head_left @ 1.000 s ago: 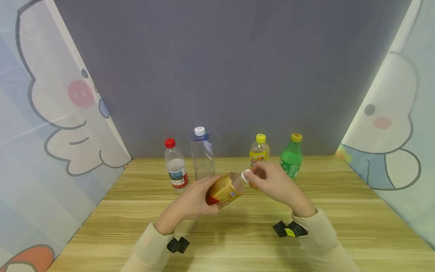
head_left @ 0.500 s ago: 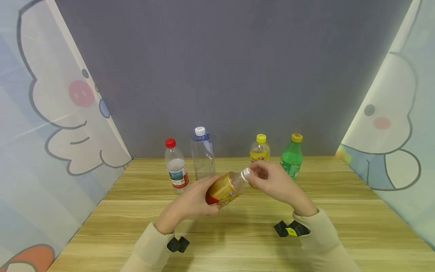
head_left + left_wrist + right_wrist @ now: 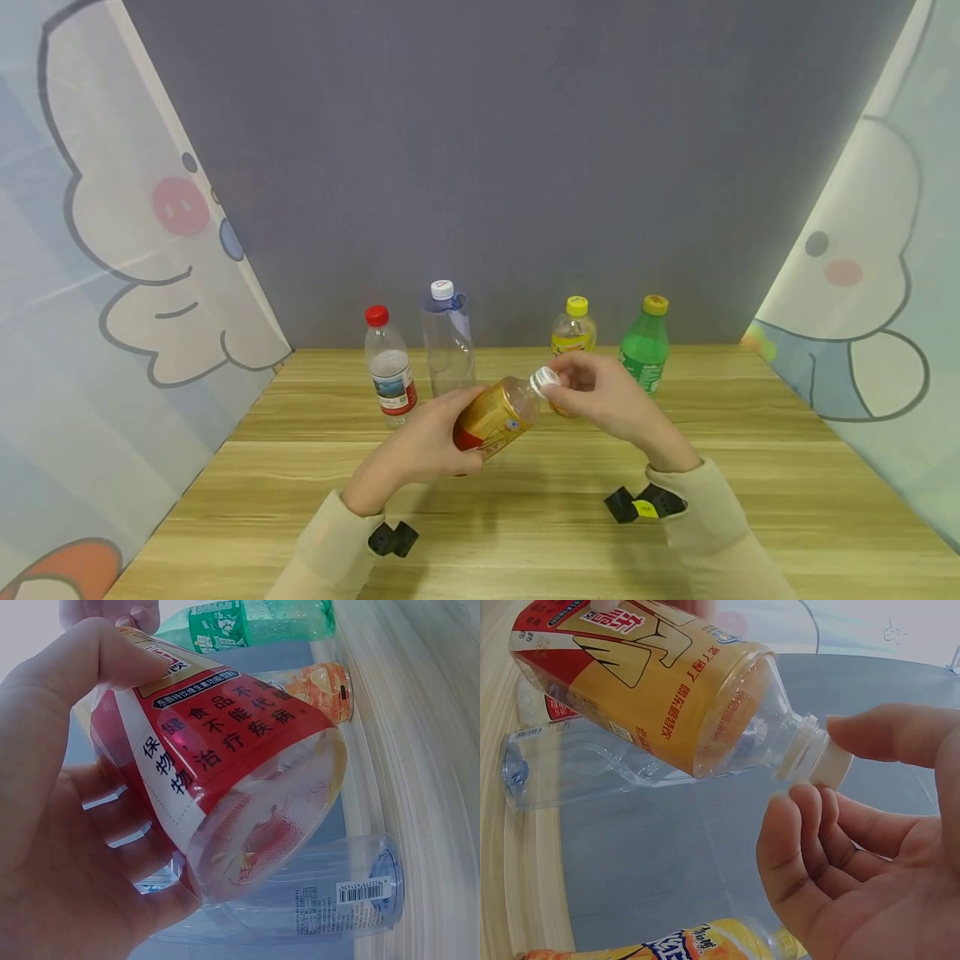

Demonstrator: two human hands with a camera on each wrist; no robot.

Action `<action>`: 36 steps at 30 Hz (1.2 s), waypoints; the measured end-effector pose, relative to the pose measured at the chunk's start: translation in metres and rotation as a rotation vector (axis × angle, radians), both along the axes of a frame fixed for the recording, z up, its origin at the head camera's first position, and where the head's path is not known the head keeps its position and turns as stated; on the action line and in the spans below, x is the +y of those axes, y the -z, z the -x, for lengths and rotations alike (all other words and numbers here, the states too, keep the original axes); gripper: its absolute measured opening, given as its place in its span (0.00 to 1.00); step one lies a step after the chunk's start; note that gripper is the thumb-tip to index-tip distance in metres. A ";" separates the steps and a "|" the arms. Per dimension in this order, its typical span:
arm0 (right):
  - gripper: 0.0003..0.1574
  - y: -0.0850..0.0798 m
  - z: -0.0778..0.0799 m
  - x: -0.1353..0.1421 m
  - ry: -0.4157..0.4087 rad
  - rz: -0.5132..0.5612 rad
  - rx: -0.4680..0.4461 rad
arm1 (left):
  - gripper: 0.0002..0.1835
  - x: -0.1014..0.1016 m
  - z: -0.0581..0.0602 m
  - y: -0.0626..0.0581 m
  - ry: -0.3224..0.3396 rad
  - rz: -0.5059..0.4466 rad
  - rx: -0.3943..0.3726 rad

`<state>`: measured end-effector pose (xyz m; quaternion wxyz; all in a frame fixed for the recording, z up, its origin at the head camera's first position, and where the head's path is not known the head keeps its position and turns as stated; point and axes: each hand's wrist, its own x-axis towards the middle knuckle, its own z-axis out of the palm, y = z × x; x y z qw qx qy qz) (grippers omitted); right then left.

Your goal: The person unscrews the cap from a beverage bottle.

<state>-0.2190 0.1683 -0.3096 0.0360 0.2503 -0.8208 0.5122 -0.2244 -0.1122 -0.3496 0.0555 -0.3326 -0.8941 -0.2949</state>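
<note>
Fingertips [image 3: 781, 814] of the right hand [image 3: 611, 400] have shifted since a second ago, baring more of the white cap [image 3: 544, 380]. On my feed I see the left hand [image 3: 420, 443] curled round the tilted gold-and-red drink bottle [image 3: 498, 417] over the table [image 3: 525, 533], the right pinching its cap; twisting might make that light pinch slip.

the right hand [image 3: 609, 398] has shifted, baring more of the white cap [image 3: 545, 379]

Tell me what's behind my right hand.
In the head view, the yellow-labelled bottle and green bottle, tops visible; your right hand hides part of each one's lower body.
</note>
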 end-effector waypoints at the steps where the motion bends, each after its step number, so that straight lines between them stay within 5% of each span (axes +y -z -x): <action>1: 0.19 0.000 0.000 0.000 0.004 -0.003 0.000 | 0.43 0.000 0.000 0.000 0.000 0.000 0.003; 19: 0.27 -0.005 -0.005 -0.008 0.140 -0.035 -0.058 | 0.42 0.001 0.000 0.000 -0.006 0.004 0.002; 36: 0.21 -0.003 -0.004 -0.002 0.075 -0.046 0.020 | 0.41 -0.001 0.001 0.001 0.000 -0.001 -0.001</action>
